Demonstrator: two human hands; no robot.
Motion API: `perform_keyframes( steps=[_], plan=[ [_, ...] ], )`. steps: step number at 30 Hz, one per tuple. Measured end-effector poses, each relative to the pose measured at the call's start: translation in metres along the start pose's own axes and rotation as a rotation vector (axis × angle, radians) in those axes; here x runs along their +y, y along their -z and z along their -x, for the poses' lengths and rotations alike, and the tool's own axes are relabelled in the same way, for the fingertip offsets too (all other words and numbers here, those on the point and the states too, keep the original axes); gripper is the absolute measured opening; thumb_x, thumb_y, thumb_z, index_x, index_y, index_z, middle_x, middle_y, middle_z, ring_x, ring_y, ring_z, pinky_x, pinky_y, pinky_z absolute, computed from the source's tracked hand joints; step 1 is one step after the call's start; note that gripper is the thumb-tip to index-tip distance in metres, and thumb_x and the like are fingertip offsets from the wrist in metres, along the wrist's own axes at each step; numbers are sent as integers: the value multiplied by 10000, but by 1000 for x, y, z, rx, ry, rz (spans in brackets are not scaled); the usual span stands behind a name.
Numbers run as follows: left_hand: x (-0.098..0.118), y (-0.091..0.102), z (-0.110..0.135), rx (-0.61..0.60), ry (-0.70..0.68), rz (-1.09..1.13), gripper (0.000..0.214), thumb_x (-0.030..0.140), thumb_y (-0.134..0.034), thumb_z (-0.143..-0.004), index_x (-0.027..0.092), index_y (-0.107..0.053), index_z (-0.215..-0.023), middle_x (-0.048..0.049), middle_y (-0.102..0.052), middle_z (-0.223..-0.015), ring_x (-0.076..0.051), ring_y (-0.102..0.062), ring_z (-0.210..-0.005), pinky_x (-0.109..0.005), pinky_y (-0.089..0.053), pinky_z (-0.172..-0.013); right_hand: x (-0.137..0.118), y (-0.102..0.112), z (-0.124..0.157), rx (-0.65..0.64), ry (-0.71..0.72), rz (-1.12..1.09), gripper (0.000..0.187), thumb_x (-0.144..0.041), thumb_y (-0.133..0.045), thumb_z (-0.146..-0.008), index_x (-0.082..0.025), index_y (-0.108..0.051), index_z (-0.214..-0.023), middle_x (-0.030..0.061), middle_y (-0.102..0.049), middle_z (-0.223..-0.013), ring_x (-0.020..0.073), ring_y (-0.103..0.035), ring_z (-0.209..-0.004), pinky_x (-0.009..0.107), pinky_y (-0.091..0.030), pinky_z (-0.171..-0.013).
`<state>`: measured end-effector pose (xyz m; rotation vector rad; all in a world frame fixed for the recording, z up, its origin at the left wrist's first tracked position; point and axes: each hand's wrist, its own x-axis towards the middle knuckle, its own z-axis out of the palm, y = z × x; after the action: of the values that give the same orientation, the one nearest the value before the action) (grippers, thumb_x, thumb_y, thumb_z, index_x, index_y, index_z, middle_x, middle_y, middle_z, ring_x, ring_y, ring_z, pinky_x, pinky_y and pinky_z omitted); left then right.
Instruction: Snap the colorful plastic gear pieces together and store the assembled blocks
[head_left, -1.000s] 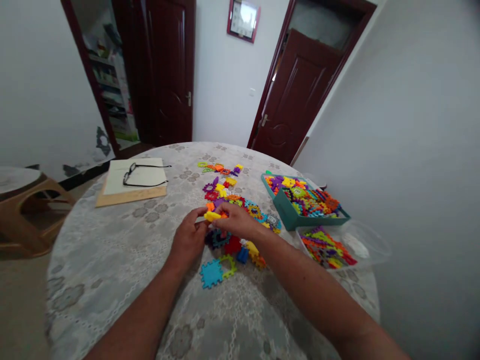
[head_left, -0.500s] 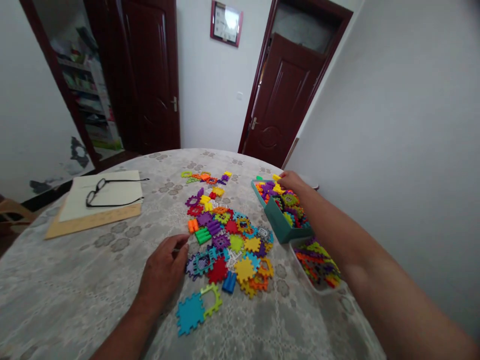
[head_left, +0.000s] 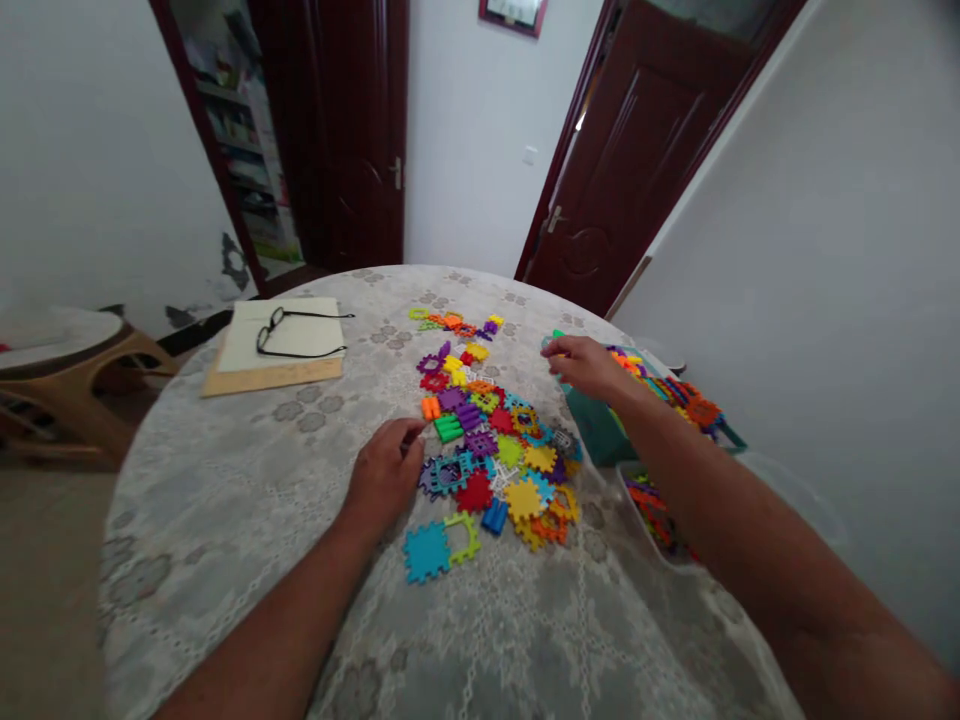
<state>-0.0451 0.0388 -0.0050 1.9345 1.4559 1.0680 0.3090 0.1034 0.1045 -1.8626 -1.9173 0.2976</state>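
Observation:
A spread of coloured plastic interlocking pieces (head_left: 495,440) lies in the middle of a round table with a lace cloth (head_left: 225,500). My left hand (head_left: 386,465) rests knuckles-up on the cloth at the pile's left edge, fingers curled in, beside a purple and teal piece (head_left: 446,472). My right hand (head_left: 581,362) hovers over the near-left corner of a teal box (head_left: 592,430) full of pieces. Its fingertips are pinched together, and what they hold is too small to make out. A blue square piece (head_left: 425,551) lies nearest to me.
A clear tub (head_left: 652,525) of more pieces sits under my right forearm near the table's right edge. Black glasses (head_left: 296,330) lie on paper over a board (head_left: 270,377) at the far left. A wooden stool (head_left: 71,375) stands left; dark doors (head_left: 637,160) stand behind.
A second ago both hands held a yellow piece over the pile. My right hand then reached into the teal box and has now drawn back to its near corner. My left hand stayed down.

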Motion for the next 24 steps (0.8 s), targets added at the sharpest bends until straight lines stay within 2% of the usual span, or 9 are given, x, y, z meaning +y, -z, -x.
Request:
perform_keyframes(
  steps=[3,5,7,10,13,16,20,24],
  plan=[
    [-3,-1,1,23,-33,9,288,261,-537,-937,197,-725,-1145,-82,-732,-1087,-238,-696,-990,-392,-550,-943,-51,-38,23,-163,283,84,372,-101,-592,-903,-189,-740,-1232,95,-763,-1163,213,-702,-1044,322,-525,-975],
    [-4,-2,1,25,-53,19,291,240,-539,-935,190,-726,-1152,-88,-722,-1082,-238,-692,-986,-394,-550,-942,-74,-67,34,-199,413,136,472,-59,-585,-881,-179,-691,-1325,120,-703,-1336,231,-645,-1225,339,-473,-1083],
    [-6,-2,1,25,-70,27,291,229,-545,-934,188,-725,-1160,-85,-716,-1065,-237,-690,-977,-393,-551,-938,-89,-93,39,-207,449,192,518,-59,-586,-878,-169,-647,-1380,136,-652,-1407,243,-599,-1299,347,-447,-1117],
    [-9,-4,1,36,-96,21,285,211,-560,-926,179,-722,-1158,-83,-710,-1055,-236,-686,-972,-392,-550,-941,-98,-119,42,-222,372,294,470,-120,-596,-904,-182,-636,-1368,146,-637,-1377,253,-621,-1235,340,-478,-1041],
    [-10,-6,1,41,-112,5,282,187,-569,-916,166,-724,-1151,-89,-705,-1052,-239,-682,-981,-392,-548,-952,-99,-123,43,-240,307,350,326,-191,-616,-923,-187,-683,-1241,139,-667,-1263,254,-645,-1122,328,-489,-949],
    [-9,-7,0,41,-114,7,285,157,-566,-911,153,-725,-1147,-101,-706,-1072,-242,-681,-1004,-393,-547,-967,-103,-114,43,-211,317,277,216,-205,-616,-927,-174,-714,-1117,109,-709,-1121,236,-641,-1052,313,-475,-922],
    [-8,-7,0,53,-99,6,291,120,-556,-905,151,-723,-1142,-108,-714,-1087,-248,-681,-1041,-400,-546,-992,-115,-107,45,-185,380,156,267,-159,-607,-913,-163,-717,-1157,100,-723,-1122,218,-635,-1036,310,-465,-940],
    [-8,-8,0,57,-96,-13,317,89,-537,-900,167,-714,-1152,-107,-727,-1124,-255,-677,-1093,-411,-540,-1019,-129,-122,51,-286,442,218,285,-135,-628,-902,-152,-717,-1173,127,-697,-1159,244,-617,-1110,337,-457,-985]
  ],
)
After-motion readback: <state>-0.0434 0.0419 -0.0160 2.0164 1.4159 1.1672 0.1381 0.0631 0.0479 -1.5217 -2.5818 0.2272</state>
